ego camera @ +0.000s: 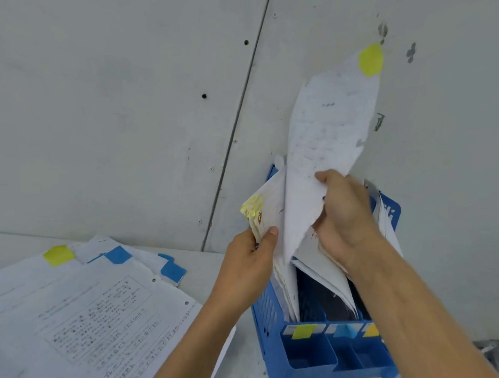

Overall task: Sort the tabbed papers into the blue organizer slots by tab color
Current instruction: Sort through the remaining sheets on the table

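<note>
Grey-white wall panels (103, 96) fill the 12 o'clock half, with a dark seam (240, 117) near centre. Screw holes (204, 96) at 10 o'clock. Chipped patches (382, 30) at 1 o'clock. White surface (205, 262) below. Unidentifiable grey object (492, 352) at 4 o'clock.

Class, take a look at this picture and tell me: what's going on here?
A person is filing papers. The right hand holds a yellow-tabbed sheet upright over the blue organizer; the left hand grips the yellow-tabbed bundle standing in its left slot, marked by a yellow label. More tabbed papers lie on the table to the left.
</note>
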